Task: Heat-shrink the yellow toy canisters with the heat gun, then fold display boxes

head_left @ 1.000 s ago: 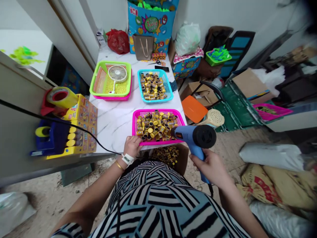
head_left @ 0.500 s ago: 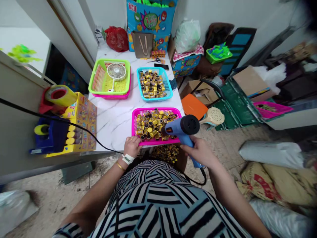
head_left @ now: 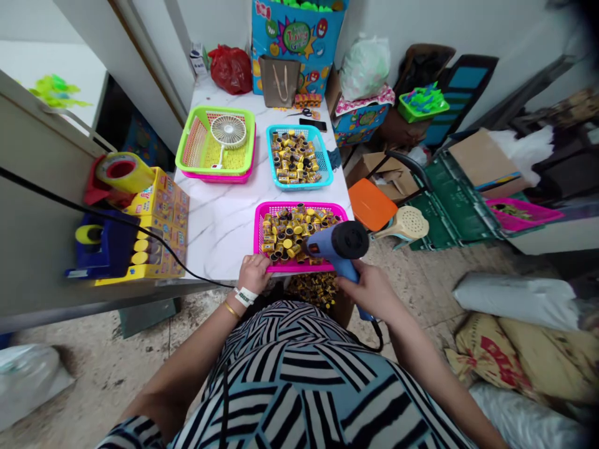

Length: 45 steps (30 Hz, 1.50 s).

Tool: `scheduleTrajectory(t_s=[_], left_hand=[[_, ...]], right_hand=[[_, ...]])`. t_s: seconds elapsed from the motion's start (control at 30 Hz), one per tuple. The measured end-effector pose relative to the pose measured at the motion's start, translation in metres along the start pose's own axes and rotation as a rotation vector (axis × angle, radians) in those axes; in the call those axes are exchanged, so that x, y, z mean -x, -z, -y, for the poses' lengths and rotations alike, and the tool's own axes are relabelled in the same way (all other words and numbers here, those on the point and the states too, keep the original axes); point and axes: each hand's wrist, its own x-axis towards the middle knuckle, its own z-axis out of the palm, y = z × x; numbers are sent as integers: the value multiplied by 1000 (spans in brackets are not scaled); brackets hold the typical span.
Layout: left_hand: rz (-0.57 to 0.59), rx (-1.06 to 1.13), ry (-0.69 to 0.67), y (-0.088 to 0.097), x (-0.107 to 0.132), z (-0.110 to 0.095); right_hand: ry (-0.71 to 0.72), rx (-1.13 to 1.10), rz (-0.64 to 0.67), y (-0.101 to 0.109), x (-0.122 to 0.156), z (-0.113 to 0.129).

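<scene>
The left hand (head_left: pixel 254 272) is closed over the near left corner of a pink basket (head_left: pixel 257 232), with a white band (head_left: pixel 245 297) and a yellow bangle (head_left: pixel 231 309) around that wrist. The right hand (head_left: pixel 367 288) is wrapped around the handle of a blue heat gun (head_left: pixel 337 243), whose dark nozzle points left, toward the left hand's side, over the small jars (head_left: pixel 292 232) in the basket; whether it touches any of them I cannot tell. The basket lies on the table (head_left: pixel 215 234), just beyond both hands and mostly between them, and its jars lie jumbled, many with yellow caps. A cord (head_left: pixel 379 337) hangs in a loop just below the right hand. Below the basket, between the hands, more small jars (head_left: pixel 311 288) lie under the table edge. Farther beyond the hands, past the pink basket, a light blue basket (head_left: pixel 324 161) holds similar jars. Well beyond the left hand and to its left, a white fan (head_left: pixel 229 131) lies in a green basket (head_left: pixel 191 144). Left of the left hand, a roll of tape (head_left: pixel 133 176) rests by yellow boxes (head_left: pixel 161 202).
</scene>
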Motion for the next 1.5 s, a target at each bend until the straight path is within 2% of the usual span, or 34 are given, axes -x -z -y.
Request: scheduleTrajectory(t_s=[0.1,0.23,0.3,0.37,0.47,0.57,0.63,0.7,0.8,0.9,1.03,1.2,1.27,1.33,1.4,1.5], left_hand=[[-2,-5,9,-4,5,0],[12,-5,12,-3,5,2],[9,-5,-1,-1,5,1],[-2,-29,-27,-1,6,-2],[-4,-65,-132,-4,6,-9],[-1,-7,-286,1,-10,-10],[-29,17,-322,12,-31,-4],[-71,3,-289,27,-52,3],[-66,0,-269,38,-63,3],[5,32,-266,29,-45,-7],[75,54,-200,12,-19,-16],[85,58,-166,11,-19,-13],[66,45,-154,12,-18,-11],[78,23,-139,11,-12,-9],[151,-2,-120,10,-3,-8],[265,-8,-123,9,8,-6]], right_hand=[[-22,71,-50,-1,0,2],[194,-49,68,-14,-2,19],[241,-95,88,-18,0,23],[179,-107,71,-15,7,17],[-38,-167,34,2,19,-7],[-198,-268,-76,25,30,-31],[-219,-286,-190,40,36,-37],[-220,-282,-280,51,41,-37],[-216,-288,-298,57,46,-32],[-193,-328,-196,48,43,-27],[-173,-380,-13,25,30,-17],[-62,-254,102,-1,5,1],[-37,-209,93,-4,-1,6],[-15,-122,24,-1,-2,6],[-29,-95,-26,6,3,0],[-138,-160,-68,18,14,-20]])
